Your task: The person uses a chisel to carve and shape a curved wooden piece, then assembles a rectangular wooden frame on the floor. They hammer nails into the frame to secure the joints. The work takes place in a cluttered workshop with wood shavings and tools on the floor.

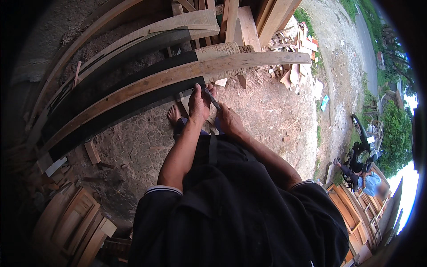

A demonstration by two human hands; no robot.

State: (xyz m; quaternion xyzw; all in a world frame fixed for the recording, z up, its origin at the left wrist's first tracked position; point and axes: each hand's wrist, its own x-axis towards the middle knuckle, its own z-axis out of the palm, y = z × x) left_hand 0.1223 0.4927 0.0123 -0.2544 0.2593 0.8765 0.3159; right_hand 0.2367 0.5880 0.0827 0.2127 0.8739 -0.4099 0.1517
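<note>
In the head view, I see the right hand [230, 121] with its grip closed firmly around a narrow dark tool [213, 100], straight and thin, which points up and leftward to the fingers of the left hand [198, 104]. The left grip is half curled, the thumb raised; I cannot tell whether it has hold of something. So the tool is between both hands, near the lower edge of a dark, flat board [133, 105].

Over this board lies a long plank [147, 83] of pale brown wood, its face marked and stained; the lens makes it look bent like a bow. The floor [147, 129] is brown and rough, cracked in small patches, sprinkled with chips. Near the plank's right end, I notice a heap of wood scraps [296, 73], splintered and angular. Wooden panels [78, 222] stand at lower left. On the right are a motorcycle [358, 153], a person in light blue [372, 183] and leafy greenery [396, 138].
</note>
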